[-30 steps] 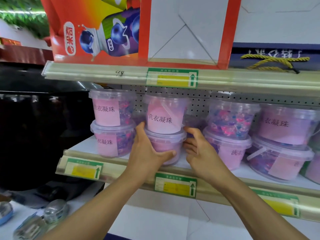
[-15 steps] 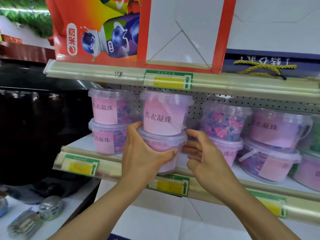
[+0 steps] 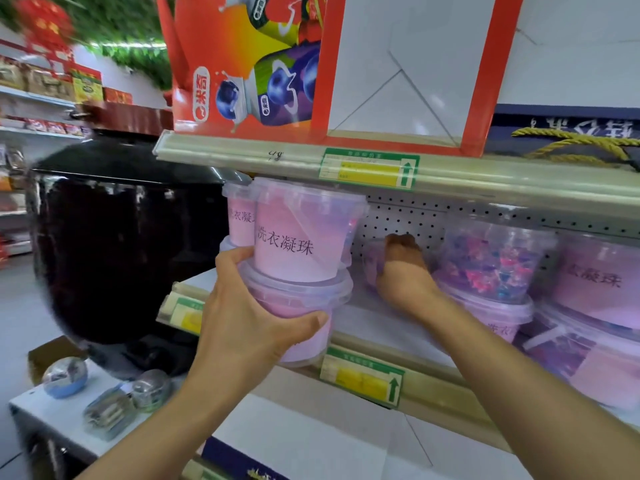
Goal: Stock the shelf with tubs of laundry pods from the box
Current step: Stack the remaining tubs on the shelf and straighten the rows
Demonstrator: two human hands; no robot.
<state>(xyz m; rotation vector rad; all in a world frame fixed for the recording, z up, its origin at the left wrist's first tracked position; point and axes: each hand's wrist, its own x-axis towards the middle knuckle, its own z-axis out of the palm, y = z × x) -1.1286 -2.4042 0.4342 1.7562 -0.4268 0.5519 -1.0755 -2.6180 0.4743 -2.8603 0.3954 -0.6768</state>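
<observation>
My left hand [image 3: 249, 327] grips the lower tub [image 3: 301, 303] of a stack of two clear tubs with pink labels. The stack is held out over the front edge of the middle shelf [image 3: 433, 386], and the upper tub [image 3: 298, 237] sits upright on the lower one. My right hand [image 3: 401, 275] reaches deep into the gap on the shelf and curls around another purple tub [image 3: 371, 261] near the pegboard back. That tub is largely hidden by the hand.
A stack of tubs [image 3: 237, 220] stands at the shelf's left end; more stacked tubs [image 3: 491, 261] fill the right. The upper shelf rail [image 3: 277, 150] is just above the held stack. A big black jar [image 3: 114, 244] stands at left, and a white carton [image 3: 311, 438] lies below.
My left hand has pulled the two-tub stack forward and left, off the shelf. My right hand let go of the stack and moved into the freed gap to the tub at the back.
</observation>
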